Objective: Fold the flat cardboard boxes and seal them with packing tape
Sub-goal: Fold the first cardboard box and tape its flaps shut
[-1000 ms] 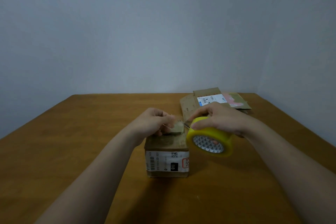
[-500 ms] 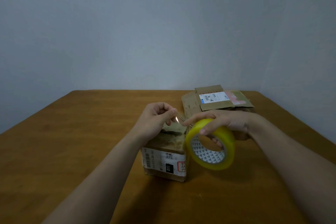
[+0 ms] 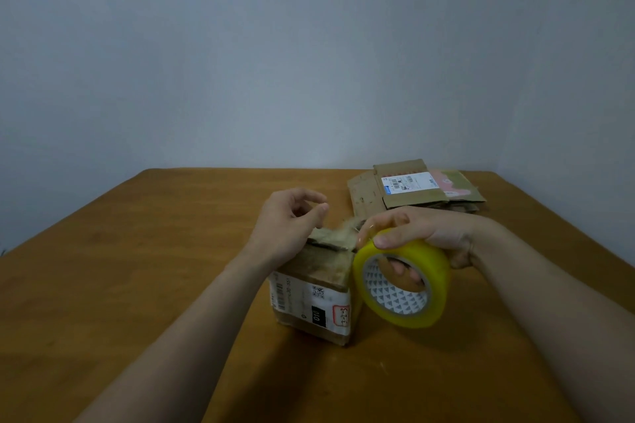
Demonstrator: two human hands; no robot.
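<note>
While the right hand (image 3: pixel 422 233) grips the yellow packing tape roll (image 3: pixel 405 285), thumb on its outer band and fingers through the core, the roll is held upright just beside the right edge of the small cardboard box (image 3: pixel 312 288). That labelled box stands near the middle of the wooden table (image 3: pixel 137 268). The left hand (image 3: pixel 292 220) hovers over the box's top with fingers curled; whether it pinches any clear tape cannot be told. Flattened cardboard boxes (image 3: pixel 412 189) lie stacked at the far right.
</note>
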